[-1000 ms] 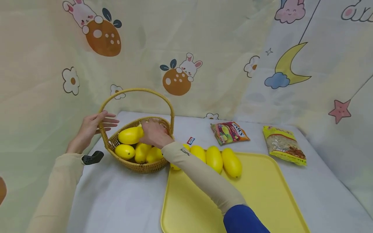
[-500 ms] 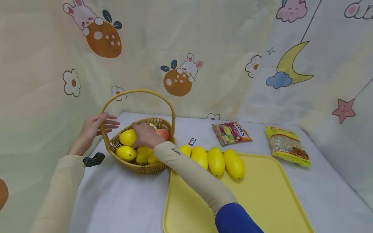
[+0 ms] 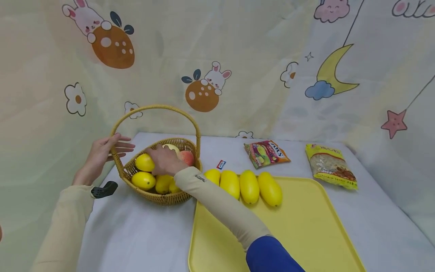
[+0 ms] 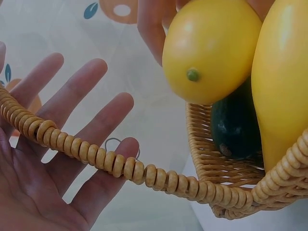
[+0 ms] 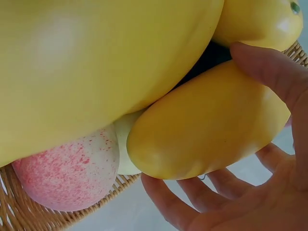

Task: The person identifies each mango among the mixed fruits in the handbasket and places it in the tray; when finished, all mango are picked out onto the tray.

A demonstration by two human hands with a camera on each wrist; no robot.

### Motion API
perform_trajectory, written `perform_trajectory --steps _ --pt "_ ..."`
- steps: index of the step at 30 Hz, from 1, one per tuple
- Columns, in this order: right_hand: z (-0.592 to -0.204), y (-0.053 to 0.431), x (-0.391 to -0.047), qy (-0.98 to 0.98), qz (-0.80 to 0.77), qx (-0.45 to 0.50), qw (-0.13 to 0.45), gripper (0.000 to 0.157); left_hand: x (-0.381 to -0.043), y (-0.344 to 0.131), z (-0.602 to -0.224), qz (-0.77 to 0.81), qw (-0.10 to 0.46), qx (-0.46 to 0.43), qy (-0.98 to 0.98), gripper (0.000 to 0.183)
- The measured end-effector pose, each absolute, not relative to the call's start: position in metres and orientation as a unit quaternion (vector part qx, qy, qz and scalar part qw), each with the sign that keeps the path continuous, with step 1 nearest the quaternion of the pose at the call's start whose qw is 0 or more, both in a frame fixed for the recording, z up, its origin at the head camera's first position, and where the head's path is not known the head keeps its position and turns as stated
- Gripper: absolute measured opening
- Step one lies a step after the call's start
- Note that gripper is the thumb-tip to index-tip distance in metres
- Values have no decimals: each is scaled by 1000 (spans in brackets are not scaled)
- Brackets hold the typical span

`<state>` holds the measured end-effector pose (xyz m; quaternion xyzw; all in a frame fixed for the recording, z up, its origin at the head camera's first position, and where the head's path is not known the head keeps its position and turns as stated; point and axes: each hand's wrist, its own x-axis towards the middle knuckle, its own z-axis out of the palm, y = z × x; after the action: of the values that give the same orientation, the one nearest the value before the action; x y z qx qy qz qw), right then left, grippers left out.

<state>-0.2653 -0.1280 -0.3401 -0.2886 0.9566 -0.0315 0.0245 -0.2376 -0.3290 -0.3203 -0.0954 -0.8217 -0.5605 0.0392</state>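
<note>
In the wicker basket (image 3: 163, 199), my right hand (image 3: 165, 160) grips a yellow mango (image 5: 207, 125), thumb on one side and fingers curled on the other. The left wrist view shows this mango (image 4: 209, 53) end-on above the basket's far side. My left hand (image 3: 98, 155) is spread against the left side of the basket's handle (image 4: 144, 173), which crosses straight fingers. Around the held mango lie other yellow mangoes (image 3: 143, 180), a pink-speckled peach (image 5: 70, 168), a pale round fruit (image 3: 171, 147) and a dark green fruit (image 4: 236, 125), partly hidden.
Right of the basket lies a yellow tray (image 3: 272, 234) with several yellow mangoes (image 3: 249, 187) in a row along its back edge. Behind it are a candy bag (image 3: 266, 153), a small red-and-blue wrapper (image 3: 221, 164) and a yellow food packet (image 3: 331, 166). A printed cloth hangs behind.
My right hand has moved left within the basket onto a mango, uncovering the peach and the pale fruit. My left hand stays at the handle. The head view has shifted slightly.
</note>
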Motion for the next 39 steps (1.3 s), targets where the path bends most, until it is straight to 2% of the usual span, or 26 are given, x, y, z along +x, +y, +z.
perform_trajectory --steps 19,25,30,36,39 --pt "-326 -104 -256 958 -40 -285 13 74 -237 -327 -320 -563 43 -92 -821 41" --pt "-315 -82 -248 954 -61 -294 12 74 -237 -326 -319 -552 54 -88 -827 44" --pt "-310 -58 -237 950 -70 -304 -2 71 -237 -323 -318 -553 47 -87 -827 39" --pt "-305 -28 -222 947 -90 -309 -9 72 -239 -325 -322 -539 44 -87 -837 52" --pt "-300 -17 -217 947 -94 -307 -10 71 -240 -329 -322 -532 48 -89 -840 50"
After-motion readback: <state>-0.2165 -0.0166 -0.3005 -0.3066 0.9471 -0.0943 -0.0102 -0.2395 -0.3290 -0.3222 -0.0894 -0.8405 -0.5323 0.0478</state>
